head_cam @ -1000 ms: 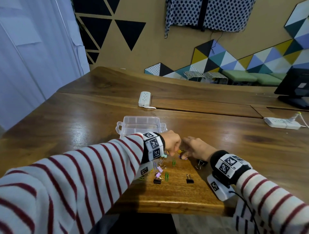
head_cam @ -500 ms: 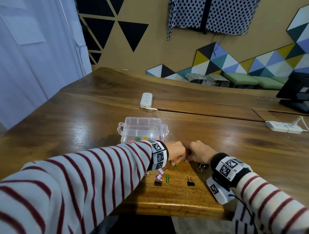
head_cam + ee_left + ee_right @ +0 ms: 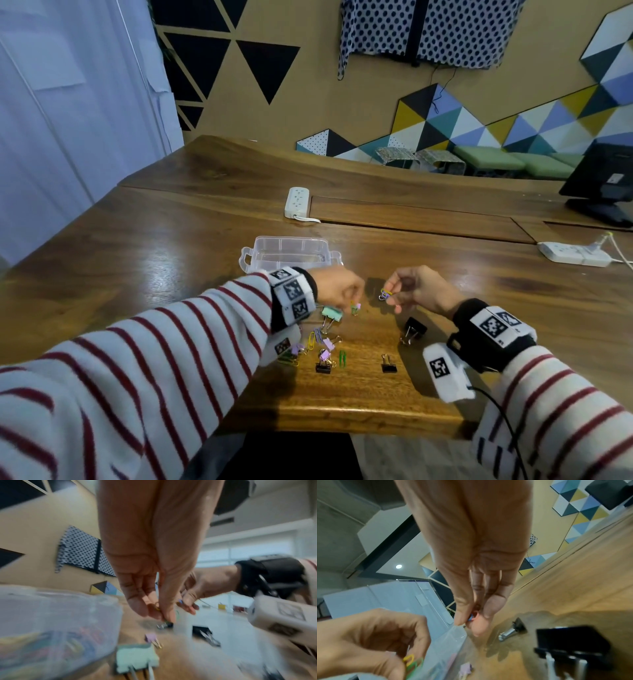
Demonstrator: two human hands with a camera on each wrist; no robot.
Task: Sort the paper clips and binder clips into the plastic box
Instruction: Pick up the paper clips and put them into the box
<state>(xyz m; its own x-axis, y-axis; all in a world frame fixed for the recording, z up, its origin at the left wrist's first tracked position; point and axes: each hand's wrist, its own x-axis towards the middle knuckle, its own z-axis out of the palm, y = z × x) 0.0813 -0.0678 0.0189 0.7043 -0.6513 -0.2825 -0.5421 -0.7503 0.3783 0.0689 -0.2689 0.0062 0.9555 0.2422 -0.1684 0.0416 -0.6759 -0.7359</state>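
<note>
Just this side of the clear plastic box [image 3: 291, 251], my left hand [image 3: 356, 301] pinches small yellow and green paper clips [image 3: 411, 660]. A hand's width to the right, my right hand [image 3: 388, 292] pinches a few paper clips [image 3: 385, 294], blue and yellow, above the table. Coloured clips lie inside the box [image 3: 51, 635]. Loose on the wood below are a mint binder clip [image 3: 331, 313], purple binder clips [image 3: 327, 344], a green paper clip [image 3: 342, 358], a large black binder clip [image 3: 412, 329] and two small black ones [image 3: 323, 367].
The wooden table's front edge [image 3: 342, 416] runs close below the clips. A white power strip [image 3: 297, 202] lies behind the box and another [image 3: 575, 253] at the right. A dark monitor [image 3: 603, 181] stands far right.
My hands were bunched together over the pile. They have drawn apart and lifted, each holding paper clips.
</note>
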